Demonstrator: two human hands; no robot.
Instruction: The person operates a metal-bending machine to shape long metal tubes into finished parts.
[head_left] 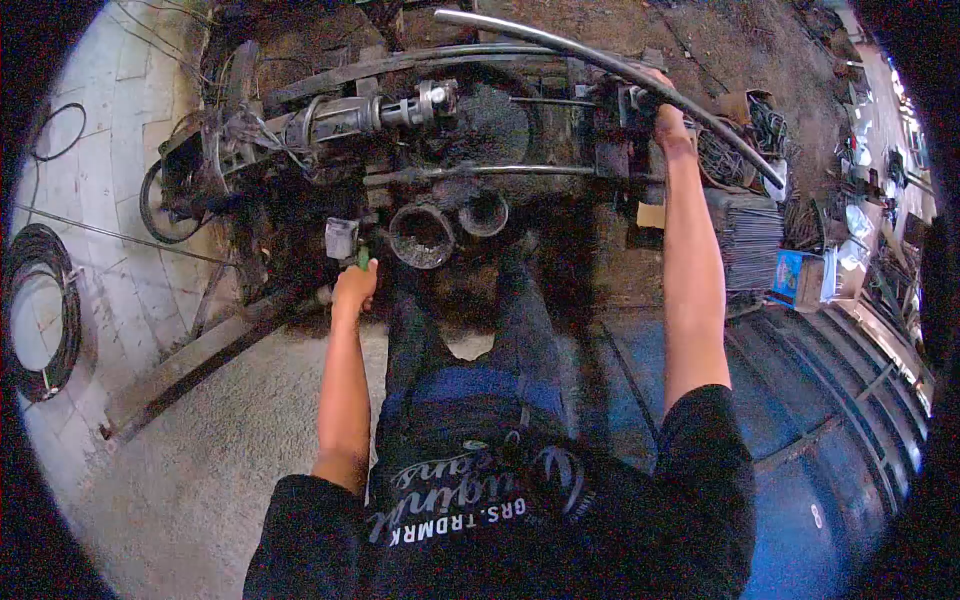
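Note:
My left hand (355,287) is closed round a small green handle (362,258), just below a pale grey box (342,238) on the machine. A long, shiny metal rod (560,45) runs slanting across the top right. My right hand (670,122) is wrapped round this rod near its middle, with fingertips showing on its far side. Between my hands lies the dark machine, with a metal cylinder and clamp-like head (435,103) at left and a horizontal metal bar (490,172) along its near side. What the rod touches under my right hand is hidden.
Two round containers (421,238) stand between my legs and the machine. A bundle of thin rods (752,248) and a blue box (797,278) are at the right. Blue ribbed metal (790,400) covers the lower right. A coil of black cable (65,312) lies at the far left.

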